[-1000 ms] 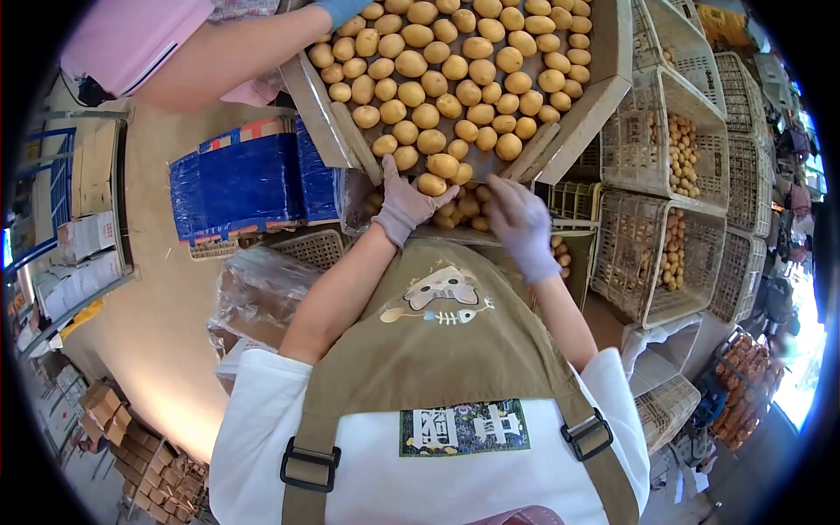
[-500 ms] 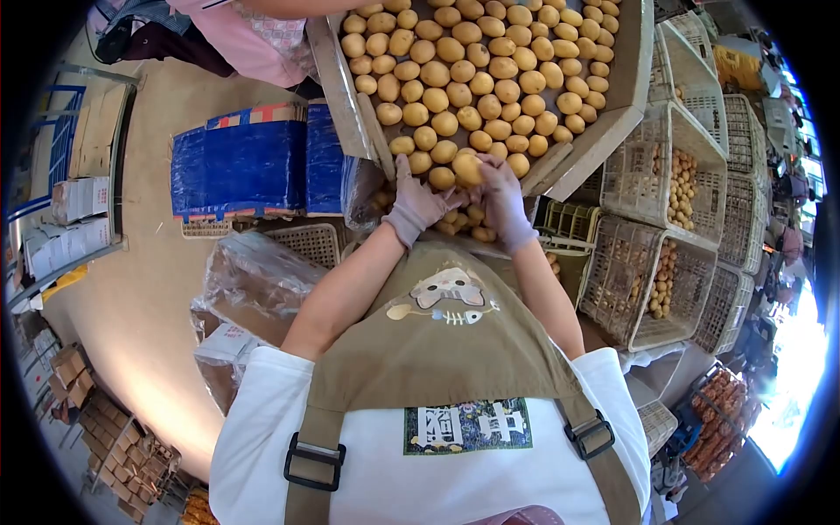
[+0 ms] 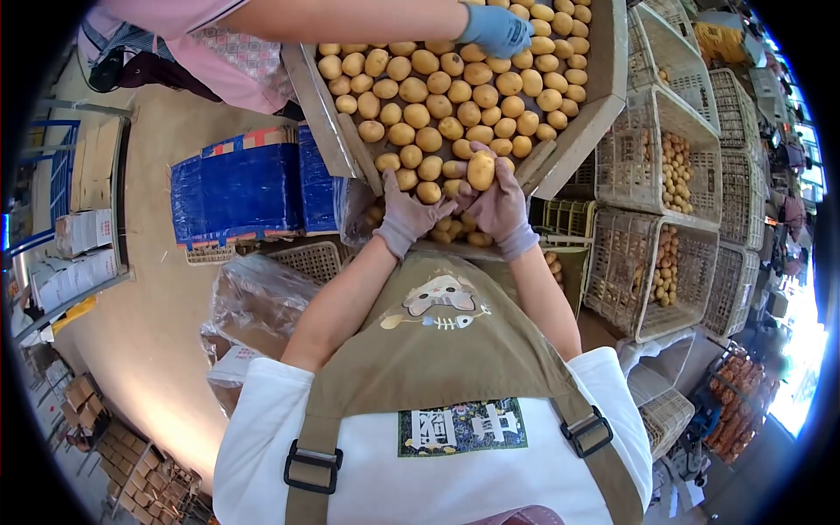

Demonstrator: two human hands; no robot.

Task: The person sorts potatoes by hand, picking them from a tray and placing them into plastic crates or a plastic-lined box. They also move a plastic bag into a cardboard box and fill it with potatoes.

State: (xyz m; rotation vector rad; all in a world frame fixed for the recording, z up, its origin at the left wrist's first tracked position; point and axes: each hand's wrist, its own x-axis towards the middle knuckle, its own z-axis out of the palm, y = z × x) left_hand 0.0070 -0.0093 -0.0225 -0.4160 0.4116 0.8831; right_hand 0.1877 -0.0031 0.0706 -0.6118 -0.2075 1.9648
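Note:
My right hand [image 3: 505, 213], in a pale lilac glove, is closed around a yellow potato [image 3: 481, 171] and holds it above the chute mouth of the sorting tray [image 3: 560, 171]. My left hand [image 3: 409, 214], gloved alike, rests at the left side of that mouth. Its thumb and fingers are apart, next to several loose potatoes [image 3: 429, 192]; the fingertips are partly hidden. Under both wrists, more potatoes [image 3: 455, 229] lie below the tray's mouth. Many potatoes [image 3: 437, 105] cover the tray's bed.
A co-worker's blue-gloved hand [image 3: 497, 31] reaches over the tray from the left. Plastic crates [image 3: 612, 271], some with potatoes, are stacked on the right. A blue-wrapped box [image 3: 236, 192] and a plastic-lined carton [image 3: 249, 306] stand on the left.
My right hand has raised and turned the potato, which now shows more fully. The co-worker's arm has come further across the tray. The view has shifted slightly.

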